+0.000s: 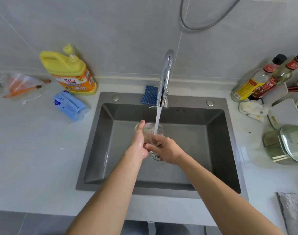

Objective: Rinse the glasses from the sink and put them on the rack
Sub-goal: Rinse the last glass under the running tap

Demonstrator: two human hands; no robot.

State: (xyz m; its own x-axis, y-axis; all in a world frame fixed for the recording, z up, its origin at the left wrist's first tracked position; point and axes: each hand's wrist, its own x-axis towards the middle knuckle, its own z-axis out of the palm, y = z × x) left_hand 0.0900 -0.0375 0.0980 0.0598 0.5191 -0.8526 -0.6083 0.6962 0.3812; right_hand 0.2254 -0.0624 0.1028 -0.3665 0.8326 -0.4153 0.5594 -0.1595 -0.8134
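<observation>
A clear glass [150,131] is held over the grey sink [217,150], under the water stream [158,119] running from the chrome tap [165,78]. My left hand [139,141] grips the glass from its left side, thumb up along the rim. My right hand [167,150] holds the glass from below and right, fingers curled at its base. The stream falls into the glass beside my right fingers. The sink drain [153,154] shows just under my hands. A dish rack [287,106] stands at the right edge, partly cut off.
A yellow detergent bottle [72,72] and a blue packet [69,105] stand left of the sink. A blue sponge [149,94] lies behind the tap. Sauce bottles [256,82], a white cloth [252,109] and a green lidded pot [287,145] crowd the right counter. A grey towel [292,212] lies bottom right.
</observation>
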